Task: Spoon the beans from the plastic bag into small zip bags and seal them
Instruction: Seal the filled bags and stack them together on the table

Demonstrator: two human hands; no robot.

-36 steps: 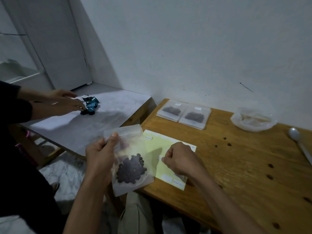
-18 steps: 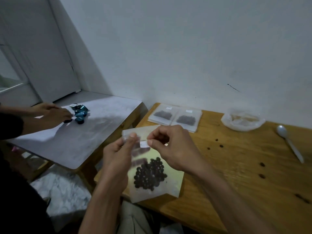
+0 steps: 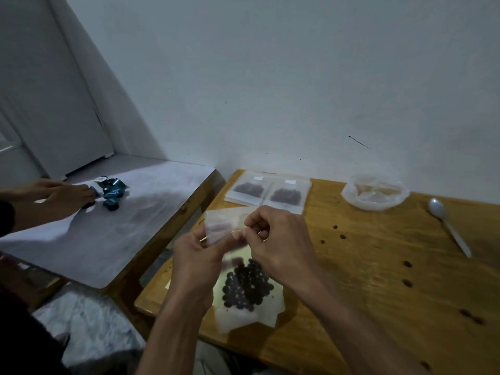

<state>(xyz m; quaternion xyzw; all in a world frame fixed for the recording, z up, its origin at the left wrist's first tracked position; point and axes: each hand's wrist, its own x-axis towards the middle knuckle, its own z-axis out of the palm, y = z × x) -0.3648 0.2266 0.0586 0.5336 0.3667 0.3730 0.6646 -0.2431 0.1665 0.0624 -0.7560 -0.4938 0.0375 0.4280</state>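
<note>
Partly hidden zip bag (image 3: 238, 315), dim beans (image 3: 247, 288)

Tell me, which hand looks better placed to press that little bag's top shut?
Probably the right hand. Its fingertips pinch the top edge of the zip bag, with room to run along it. The left hand grips the bag's left side lower down, holding it steady, so it looks less free.

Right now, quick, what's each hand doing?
Left hand: pinching the top edge of the small zip bag with beans in it.
Right hand: pinching the same top edge, beside the left.
</note>
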